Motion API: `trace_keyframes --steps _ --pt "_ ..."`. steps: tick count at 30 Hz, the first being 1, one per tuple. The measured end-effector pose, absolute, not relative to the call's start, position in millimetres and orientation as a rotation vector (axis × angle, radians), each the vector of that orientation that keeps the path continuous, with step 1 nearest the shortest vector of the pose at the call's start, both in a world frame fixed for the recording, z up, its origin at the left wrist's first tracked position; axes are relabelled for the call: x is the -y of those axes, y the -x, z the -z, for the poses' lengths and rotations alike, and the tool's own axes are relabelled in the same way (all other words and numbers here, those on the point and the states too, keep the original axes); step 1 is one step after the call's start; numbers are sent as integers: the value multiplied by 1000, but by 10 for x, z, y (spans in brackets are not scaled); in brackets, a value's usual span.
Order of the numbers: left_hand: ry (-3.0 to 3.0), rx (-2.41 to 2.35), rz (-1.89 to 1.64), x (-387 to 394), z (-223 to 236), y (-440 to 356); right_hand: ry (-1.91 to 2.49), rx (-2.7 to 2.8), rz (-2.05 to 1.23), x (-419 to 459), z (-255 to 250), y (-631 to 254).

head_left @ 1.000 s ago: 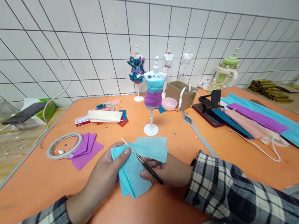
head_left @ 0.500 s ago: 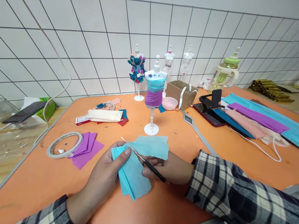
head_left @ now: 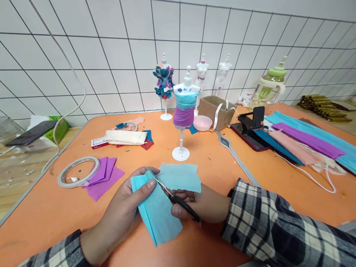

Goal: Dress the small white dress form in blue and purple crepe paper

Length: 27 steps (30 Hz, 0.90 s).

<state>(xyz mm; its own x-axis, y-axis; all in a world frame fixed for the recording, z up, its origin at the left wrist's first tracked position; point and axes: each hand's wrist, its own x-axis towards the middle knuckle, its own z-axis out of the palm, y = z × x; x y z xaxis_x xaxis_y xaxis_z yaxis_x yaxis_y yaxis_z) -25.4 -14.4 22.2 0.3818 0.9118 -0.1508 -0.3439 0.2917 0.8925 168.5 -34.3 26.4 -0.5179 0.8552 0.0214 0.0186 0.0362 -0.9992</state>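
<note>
My left hand pinches a folded piece of light blue crepe paper between thumb and fingers, near its top edge. My right hand grips black-handled scissors. The scissor blades lie across the upper part of the paper, close to my left thumb, with their tips by my left fingertips. A flap of the paper spreads to the right above my right fingers. Just beyond the hands stands a small white mannequin on a round base, wrapped in light blue and purple.
Purple paper squares and a tape roll lie on the left. Behind are a decorated mannequin, a pink bowl and a brown paper box. Coloured paper strips, a phone and a zipper lie on the right.
The scissors have shifted slightly down and right, and their blades look closer together. The hanging part of the blue paper has swung a little lower and to the right.
</note>
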Motion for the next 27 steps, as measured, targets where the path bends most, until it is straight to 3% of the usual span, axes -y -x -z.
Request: trace_keyframes --steps 8,27 --pt "-950 -751 -928 137 -172 261 860 1464 -1796 369 -210 -1696" --pt "-1089 -724 -835 93 -174 279 702 1561 -1685 323 -255 -1715"
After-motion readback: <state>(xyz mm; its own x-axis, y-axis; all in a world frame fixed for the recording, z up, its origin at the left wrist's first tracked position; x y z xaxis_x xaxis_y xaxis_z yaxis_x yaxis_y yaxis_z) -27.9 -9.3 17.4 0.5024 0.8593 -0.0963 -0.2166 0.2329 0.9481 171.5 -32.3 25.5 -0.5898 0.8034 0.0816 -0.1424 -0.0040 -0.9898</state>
